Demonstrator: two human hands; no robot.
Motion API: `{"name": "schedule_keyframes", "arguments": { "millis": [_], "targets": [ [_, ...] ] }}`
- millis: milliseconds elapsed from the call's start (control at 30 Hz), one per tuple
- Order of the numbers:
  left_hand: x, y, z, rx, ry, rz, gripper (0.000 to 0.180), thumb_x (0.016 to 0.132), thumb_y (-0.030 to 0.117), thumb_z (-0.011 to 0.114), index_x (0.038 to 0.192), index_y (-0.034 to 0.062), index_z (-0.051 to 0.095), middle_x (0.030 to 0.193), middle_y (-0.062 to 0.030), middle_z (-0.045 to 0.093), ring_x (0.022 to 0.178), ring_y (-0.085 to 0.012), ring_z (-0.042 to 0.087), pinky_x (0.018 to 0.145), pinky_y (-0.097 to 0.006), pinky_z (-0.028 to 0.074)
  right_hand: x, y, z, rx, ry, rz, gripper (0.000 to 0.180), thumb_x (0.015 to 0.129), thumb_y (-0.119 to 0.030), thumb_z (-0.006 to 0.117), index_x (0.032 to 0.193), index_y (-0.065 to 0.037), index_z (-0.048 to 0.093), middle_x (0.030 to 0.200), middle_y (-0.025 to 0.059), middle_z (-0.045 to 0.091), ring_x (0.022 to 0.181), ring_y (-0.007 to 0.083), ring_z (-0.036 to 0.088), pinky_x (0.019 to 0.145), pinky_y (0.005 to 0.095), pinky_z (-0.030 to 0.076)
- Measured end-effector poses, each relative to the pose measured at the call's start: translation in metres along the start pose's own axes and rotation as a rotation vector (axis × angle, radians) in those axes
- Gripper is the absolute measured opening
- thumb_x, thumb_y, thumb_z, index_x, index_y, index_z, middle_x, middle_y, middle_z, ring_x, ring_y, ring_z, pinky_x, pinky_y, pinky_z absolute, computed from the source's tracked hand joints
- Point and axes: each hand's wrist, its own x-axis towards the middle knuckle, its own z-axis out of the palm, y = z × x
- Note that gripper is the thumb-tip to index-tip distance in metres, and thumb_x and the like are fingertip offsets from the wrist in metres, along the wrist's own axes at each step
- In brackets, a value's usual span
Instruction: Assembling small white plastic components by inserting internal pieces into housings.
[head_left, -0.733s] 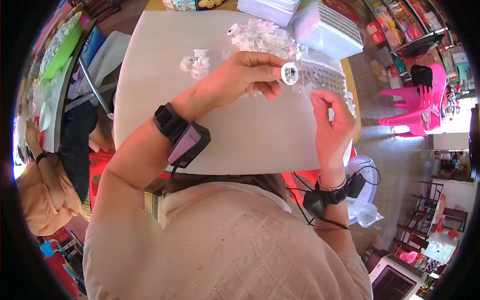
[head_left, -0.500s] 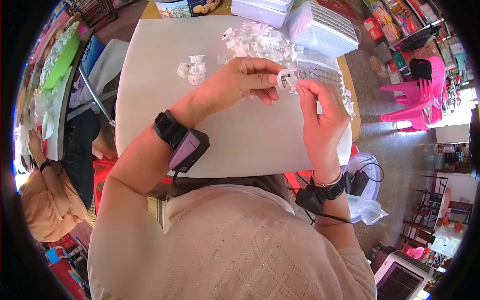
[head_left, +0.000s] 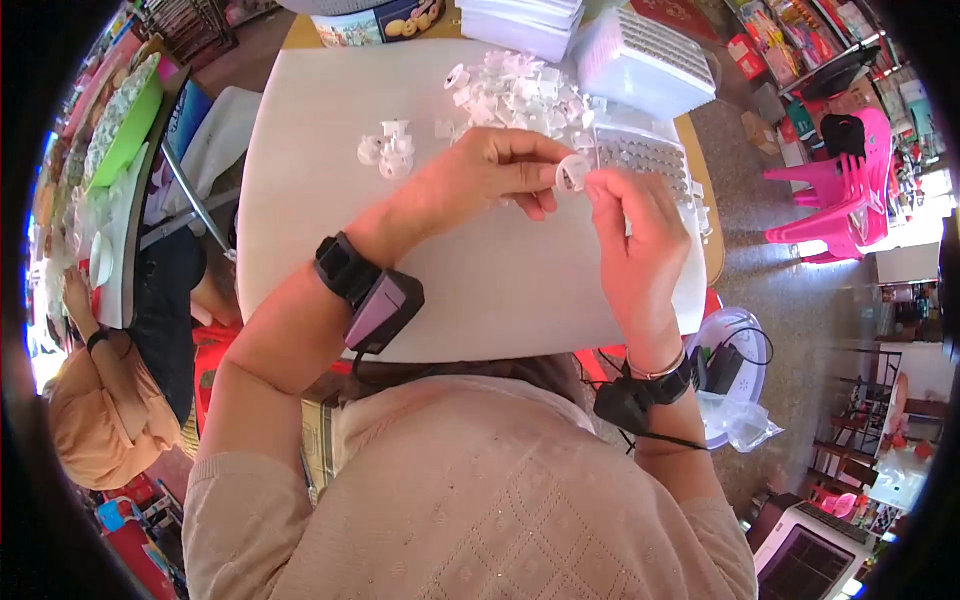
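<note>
Both hands meet over a white table (head_left: 330, 130). My left hand (head_left: 480, 175) pinches a small round white plastic part (head_left: 573, 174) between thumb and fingers. My right hand (head_left: 635, 230) touches the same part from the right with its fingertips. Just beyond the hands lies a heap of similar white plastic parts (head_left: 515, 90). A white tray with rows of small pockets (head_left: 640, 150) sits behind my right hand. A few assembled white pieces (head_left: 388, 150) stand to the left of the heap.
White boxes (head_left: 530, 18) and a second pocketed tray (head_left: 650, 50) stand at the table's far edge, beside a printed tin (head_left: 380, 20). Pink plastic chairs (head_left: 835, 190) are to the right. Another person in orange (head_left: 95, 420) sits at the left. A small fan (head_left: 735, 370) lies by my right wrist.
My right hand moved up and left from the table's right side to meet the left hand at the round white part. The left hand stayed holding it.
</note>
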Motion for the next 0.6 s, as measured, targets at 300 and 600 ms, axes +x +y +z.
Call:
{"name": "schedule_keyframes", "arguments": {
  "millis": [300, 600],
  "targets": [
    [-0.001, 0.0011, -0.0015, -0.015, -0.055, 0.028, 0.03, 0.094, 0.017, 0.057, 0.118, -0.0012, 0.059, 0.091, -0.0058, 0.063, 0.08, -0.0125, 0.062, 0.071, -0.028, 0.053, 0.0009, -0.0009, -0.0032, 0.002, -0.028, -0.042, 0.018, 0.077, 0.005, 0.064, 0.091, -0.004, 0.062, 0.082, 0.0081, 0.061, 0.073, 0.0277, 0.055, 0.065, 0.0368, 0.045],
    [-0.0011, 0.0017, -0.001, -0.061, -0.057, 0.013, 0.029, 0.095, 0.016, 0.056, 0.117, -0.0011, 0.059, 0.092, -0.0047, 0.064, 0.08, -0.0121, 0.062, 0.071, -0.028, 0.053, 0.0008, 0.0015, -0.0019, -0.006, -0.002, -0.08, 0.019, 0.075, 0.007, 0.064, 0.092, -0.003, 0.061, 0.082, 0.0084, 0.06, 0.073, 0.0276, 0.054, 0.065, 0.0371, 0.045]
  ]
}}
